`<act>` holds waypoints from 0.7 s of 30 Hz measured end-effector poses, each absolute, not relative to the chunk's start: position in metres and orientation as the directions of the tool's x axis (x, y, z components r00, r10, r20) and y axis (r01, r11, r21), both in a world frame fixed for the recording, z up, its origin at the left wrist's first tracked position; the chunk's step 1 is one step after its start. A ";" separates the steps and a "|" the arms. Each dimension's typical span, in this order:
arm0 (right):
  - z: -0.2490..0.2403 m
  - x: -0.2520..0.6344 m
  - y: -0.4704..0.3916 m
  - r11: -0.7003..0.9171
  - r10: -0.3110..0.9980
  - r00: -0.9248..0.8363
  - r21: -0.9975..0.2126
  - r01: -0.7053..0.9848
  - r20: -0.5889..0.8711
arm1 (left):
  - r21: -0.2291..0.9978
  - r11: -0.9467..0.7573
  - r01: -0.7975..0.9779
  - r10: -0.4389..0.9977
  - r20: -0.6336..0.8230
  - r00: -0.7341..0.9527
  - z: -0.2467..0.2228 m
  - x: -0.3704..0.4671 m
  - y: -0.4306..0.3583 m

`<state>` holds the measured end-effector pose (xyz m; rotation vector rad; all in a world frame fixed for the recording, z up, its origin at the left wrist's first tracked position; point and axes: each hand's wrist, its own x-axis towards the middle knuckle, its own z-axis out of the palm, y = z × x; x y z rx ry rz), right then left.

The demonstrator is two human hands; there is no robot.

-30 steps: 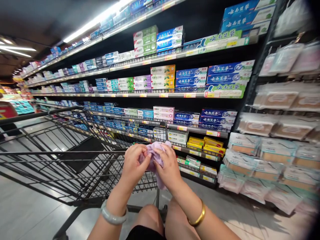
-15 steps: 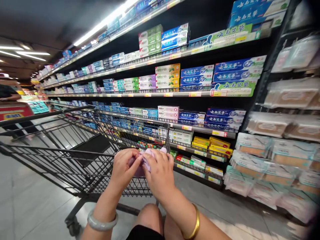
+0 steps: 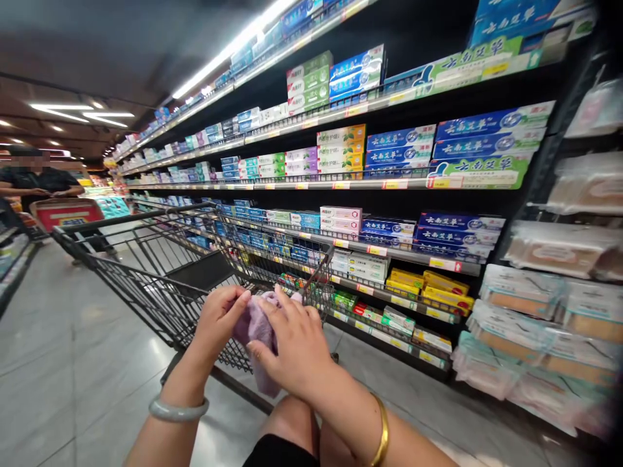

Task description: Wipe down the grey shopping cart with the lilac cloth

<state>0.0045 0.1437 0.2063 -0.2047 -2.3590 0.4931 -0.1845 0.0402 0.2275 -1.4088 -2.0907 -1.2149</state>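
A soft lilac cloth [image 3: 263,334] is bunched between my two hands, its lower end hanging above my knees. My left hand [image 3: 219,318] pinches its left edge between thumb and fingers. On the right side, my right hand [image 3: 294,334] lies over the cloth with its fingers curved against it and the thumb in front. Just beyond both hands stands a black wire shopping cart [image 3: 131,285], whose near basket wall is partly hidden by my hands and the cloth.
Shelves [image 3: 302,185] of boxed toothpaste run along the right and into the distance. Bagged goods [image 3: 535,337] hang at the far right. A person [image 3: 43,178] stands at the back left behind a red-fronted box [image 3: 68,213]. Grey tiled floor [image 3: 92,363] lies below.
The cloth has been pulled nearer and hangs lower, more of it showing. My left hand has moved left, away from my right. The view has turned left, showing more of the person.
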 end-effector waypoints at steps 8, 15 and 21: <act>0.200 -0.017 0.141 0.931 0.121 -0.749 -0.335 -0.142 0.652 | 0.441 0.231 0.867 0.494 0.715 -0.495 0.221 -0.178 0.029; 0.198 -0.037 0.148 0.840 0.111 -0.689 -0.438 -0.321 0.717 | 0.386 0.335 0.859 0.329 0.807 -0.491 0.217 -0.158 0.021; 0.187 -0.030 0.185 0.662 0.280 -0.614 -0.612 -0.433 0.738 | 0.316 0.271 0.909 0.324 0.860 -0.395 0.229 -0.145 0.015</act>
